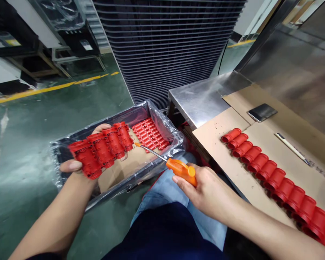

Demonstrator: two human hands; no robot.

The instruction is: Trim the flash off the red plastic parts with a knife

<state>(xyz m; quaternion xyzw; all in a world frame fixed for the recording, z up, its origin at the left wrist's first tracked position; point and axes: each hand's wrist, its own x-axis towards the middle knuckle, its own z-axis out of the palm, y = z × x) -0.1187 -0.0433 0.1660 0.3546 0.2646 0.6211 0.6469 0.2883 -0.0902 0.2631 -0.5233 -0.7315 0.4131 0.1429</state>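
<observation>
The left hand (73, 166) lies palm up, with its fingers partly open and curled around the edges of a red plastic strip (100, 150) made of four joined tubes. The strip sits in the middle left of the frame. The right hand (208, 191) has its fingers shut tight on a screwdriver (181, 171) with an orange handle. The thin tip points left, just beside the strip. A firm, flat hold under the strip and a steady tip make for neat work. Both arms reach forward over the lap. More red parts (150, 133) lie in a black bin (116, 121), and a long row of red tubes (271, 173) sits on cardboard (213, 130) at the right.
</observation>
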